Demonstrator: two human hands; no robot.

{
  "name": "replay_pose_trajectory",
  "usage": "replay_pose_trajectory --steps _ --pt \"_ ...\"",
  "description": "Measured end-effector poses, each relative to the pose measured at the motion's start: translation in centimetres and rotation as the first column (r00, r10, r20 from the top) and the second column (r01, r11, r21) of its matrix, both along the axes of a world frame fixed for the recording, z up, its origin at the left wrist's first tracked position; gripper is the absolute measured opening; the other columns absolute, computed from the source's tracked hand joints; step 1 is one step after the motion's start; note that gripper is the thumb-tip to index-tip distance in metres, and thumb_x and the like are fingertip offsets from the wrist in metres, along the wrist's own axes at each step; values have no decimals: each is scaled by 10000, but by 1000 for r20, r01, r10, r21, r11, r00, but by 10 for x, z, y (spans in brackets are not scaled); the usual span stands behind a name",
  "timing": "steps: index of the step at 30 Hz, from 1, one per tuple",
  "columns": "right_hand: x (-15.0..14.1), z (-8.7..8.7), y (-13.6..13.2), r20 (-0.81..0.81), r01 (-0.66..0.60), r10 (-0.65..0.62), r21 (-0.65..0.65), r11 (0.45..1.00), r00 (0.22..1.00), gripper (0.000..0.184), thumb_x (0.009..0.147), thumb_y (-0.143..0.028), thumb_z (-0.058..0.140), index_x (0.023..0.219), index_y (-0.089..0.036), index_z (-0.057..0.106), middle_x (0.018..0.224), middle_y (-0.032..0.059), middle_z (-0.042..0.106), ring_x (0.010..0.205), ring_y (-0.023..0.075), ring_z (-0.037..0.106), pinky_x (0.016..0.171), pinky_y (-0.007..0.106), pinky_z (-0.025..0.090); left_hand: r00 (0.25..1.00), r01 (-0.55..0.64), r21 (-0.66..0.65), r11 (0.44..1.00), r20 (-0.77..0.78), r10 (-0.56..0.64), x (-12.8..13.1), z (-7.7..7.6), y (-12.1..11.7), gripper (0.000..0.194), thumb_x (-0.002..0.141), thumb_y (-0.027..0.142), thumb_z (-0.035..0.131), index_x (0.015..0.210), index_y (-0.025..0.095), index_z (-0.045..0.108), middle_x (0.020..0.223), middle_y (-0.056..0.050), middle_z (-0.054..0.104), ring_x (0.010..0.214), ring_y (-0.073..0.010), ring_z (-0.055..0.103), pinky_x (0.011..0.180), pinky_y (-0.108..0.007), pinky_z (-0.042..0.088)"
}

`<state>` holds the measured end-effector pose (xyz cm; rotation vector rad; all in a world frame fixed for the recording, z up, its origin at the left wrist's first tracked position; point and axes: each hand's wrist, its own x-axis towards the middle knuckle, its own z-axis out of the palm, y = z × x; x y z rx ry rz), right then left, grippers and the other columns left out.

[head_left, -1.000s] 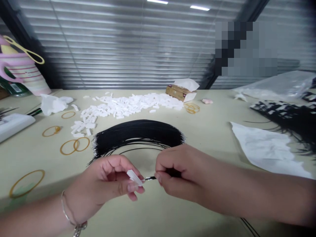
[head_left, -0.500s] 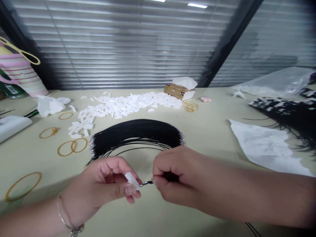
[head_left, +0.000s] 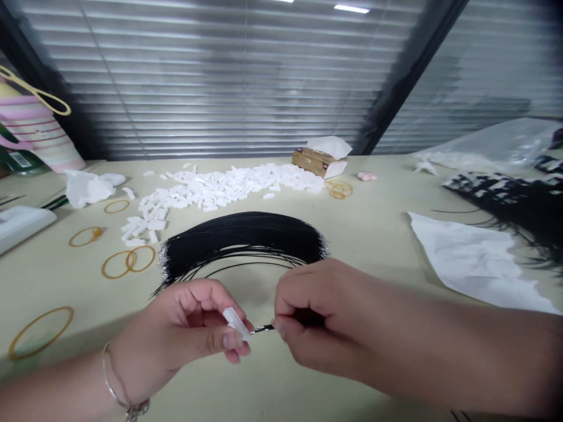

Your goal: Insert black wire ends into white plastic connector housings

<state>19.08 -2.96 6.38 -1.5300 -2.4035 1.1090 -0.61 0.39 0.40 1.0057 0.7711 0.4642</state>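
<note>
Lower centre of frame: left hand pinches 1 white piece between thumb and fingers; right hand grips 1 black wire, tip apparently meeting piece's lower-right end.

White plastic piece: small, slim, blocky; fine ridges or grooves along the visible face. Pinched between thumb and fingers of the left hand, above the table, well in from its far edge. Tilted: upper end leans left, lower end points down and right. Underside hidden by fingers.

Black wire: thin, short stretch exposed, near level, nearly straight. Bright metallic tip meets the piece's lower right end; whether seated inside, cannot tell. Other end gripped by the right hand, hidden within the curled fingers.
</note>
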Motion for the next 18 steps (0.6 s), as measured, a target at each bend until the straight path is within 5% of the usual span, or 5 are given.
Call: replay_pose_trajectory --steps 18 --pt "-5 -4 3 64 -13 14 -7 1000 998 162 729 -183 432 570 -178 403 557 -56 444 496 58 358 432 201 270 997 69 4 998 -47 -68 -5 -4 1 70 686 172 717 707 178 651 649 46 693 626 -67 632 621 -162 478"
